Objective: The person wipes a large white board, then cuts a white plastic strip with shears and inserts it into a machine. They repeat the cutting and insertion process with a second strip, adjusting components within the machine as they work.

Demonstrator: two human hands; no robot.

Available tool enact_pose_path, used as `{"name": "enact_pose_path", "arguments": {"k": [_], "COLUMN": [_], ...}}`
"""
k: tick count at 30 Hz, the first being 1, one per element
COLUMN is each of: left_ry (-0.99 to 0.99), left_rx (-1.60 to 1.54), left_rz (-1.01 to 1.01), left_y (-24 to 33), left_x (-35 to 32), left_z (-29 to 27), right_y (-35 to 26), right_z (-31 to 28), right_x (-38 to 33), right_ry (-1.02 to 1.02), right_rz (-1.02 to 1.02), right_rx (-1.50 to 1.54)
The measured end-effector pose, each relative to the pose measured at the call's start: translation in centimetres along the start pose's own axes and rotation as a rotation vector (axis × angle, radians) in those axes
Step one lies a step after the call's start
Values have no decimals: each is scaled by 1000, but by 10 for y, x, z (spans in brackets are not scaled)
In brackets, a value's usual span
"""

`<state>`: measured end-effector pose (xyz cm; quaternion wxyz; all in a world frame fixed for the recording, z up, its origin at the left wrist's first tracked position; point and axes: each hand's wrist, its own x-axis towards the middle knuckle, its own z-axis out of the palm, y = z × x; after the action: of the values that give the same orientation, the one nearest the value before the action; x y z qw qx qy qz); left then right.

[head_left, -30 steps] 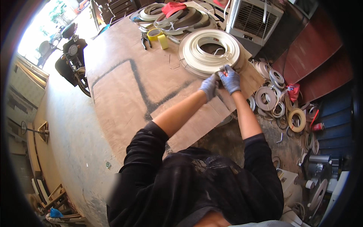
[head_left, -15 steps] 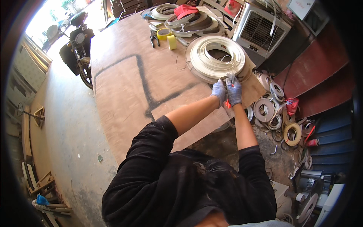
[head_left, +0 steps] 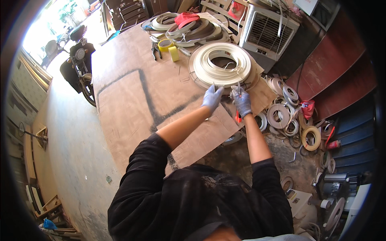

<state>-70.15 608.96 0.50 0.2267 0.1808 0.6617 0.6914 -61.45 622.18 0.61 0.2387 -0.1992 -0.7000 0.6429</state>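
A thick coil of white banding strip (head_left: 201, 66) lies on a round wire reel at the right part of the brown-covered table (head_left: 120, 100). My left hand (head_left: 212, 99), in a grey-lilac glove, is at the coil's near edge with its fingers closed round something thin and dark that I cannot make out. Close to its right, my right hand (head_left: 242, 102), gloved alike, grips a hand tool with red-orange handles (head_left: 238, 117). The tool's metal end points up toward the coil; whether it is pliers or snips does not show.
Yellow tape (head_left: 165, 45), a pale yellow block (head_left: 173, 54) and black-handled pliers (head_left: 155, 51) lie beyond the coil's left. More coils with a red cloth (head_left: 186, 18) sit at the far edge. An air cooler (head_left: 268, 32) stands behind; several strip rolls (head_left: 278, 115) cover the floor at right.
My hands have drawn apart; the left one has moved left along the coil's near edge. The red-orange-handled tool stays in my right hand. The whole view has shifted slightly.
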Motion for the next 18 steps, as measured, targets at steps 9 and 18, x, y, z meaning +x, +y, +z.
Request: {"name": "enact_pose_path", "arguments": {"k": [9, 18], "left_ry": [-279, -326], "left_rx": [1318, 1217], "left_rz": [-33, 72], "left_y": [40, 20], "left_x": [-103, -171], "left_z": [-125, -156], "right_y": [-40, -31], "right_z": [78, 127], "right_x": [-9, -90], "right_ry": [-145, -216], "right_rz": [-313, -607], "right_rx": [-752, -753]}}
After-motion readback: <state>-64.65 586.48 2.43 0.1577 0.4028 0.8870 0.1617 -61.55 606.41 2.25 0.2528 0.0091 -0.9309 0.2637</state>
